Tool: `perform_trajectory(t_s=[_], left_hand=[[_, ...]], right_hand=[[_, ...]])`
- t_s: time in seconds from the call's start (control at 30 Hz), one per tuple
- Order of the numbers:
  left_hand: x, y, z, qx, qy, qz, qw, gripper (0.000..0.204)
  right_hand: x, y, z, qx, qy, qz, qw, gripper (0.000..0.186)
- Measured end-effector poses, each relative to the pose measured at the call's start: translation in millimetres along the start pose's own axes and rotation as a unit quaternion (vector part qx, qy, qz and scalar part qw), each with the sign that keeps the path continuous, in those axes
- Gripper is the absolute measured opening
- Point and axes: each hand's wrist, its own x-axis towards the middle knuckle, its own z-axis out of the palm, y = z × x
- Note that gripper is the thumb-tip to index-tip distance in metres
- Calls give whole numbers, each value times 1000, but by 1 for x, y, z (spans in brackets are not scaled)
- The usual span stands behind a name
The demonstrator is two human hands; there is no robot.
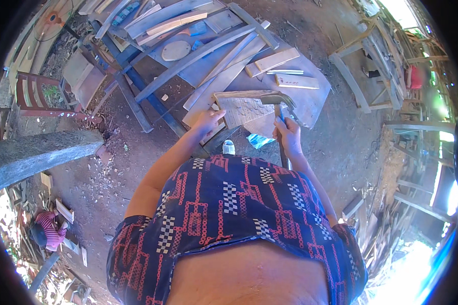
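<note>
Hammer (278,111): 12-to-6 o'clock axis, head (276,99) at 12.
Right hand (288,133): gripping it.
Left hand (209,122): board's (239,111) 9 o'clock edge, grip unclear.

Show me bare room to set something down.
Flat grey tabletop: bare between the steel hammer, pale wooden block and right edge. Brown dirt floor: open right of the tabletop. Crowded: upper left, with long grey wooden boards.

Fan (53,19), upper left; reddish slatted chair (48,110); striped-shirted person (50,230), lower left.

Woodworking shop around me | cut boards (273,62) on a worktable (314,101) | hammer (278,100) | slatted chair frame (56,112) | dirt floor (348,152) underfoot
</note>
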Motion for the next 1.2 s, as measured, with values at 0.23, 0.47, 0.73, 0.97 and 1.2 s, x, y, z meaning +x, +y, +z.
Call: perform_trajectory(t_s=[0.23, 0.47, 0.73, 0.97, 1.2], left_hand=[[-13, 1, 32, 49, 36, 72, 996, 69], [-8, -7, 24, -32, 27, 27, 999, 61], [-89, -65, -39, -467, 20, -61, 882, 38], [-69, -58, -45, -469, 95, 8, 878, 25], [-37, -55, -58, -413, 167, 53, 894, 27]], right_hand=[[-1, 1, 8, 9, -11, -16, 1000, 28], [-4, 10, 0, 21, -2, 2, 1000, 27], [-6, 13, 4, 29, -8, 19, 999, 25], [1, 5, 22, 61, -40, -5, 997, 22], [-3, -3, 32, 43, -36, 31, 998, 21]])
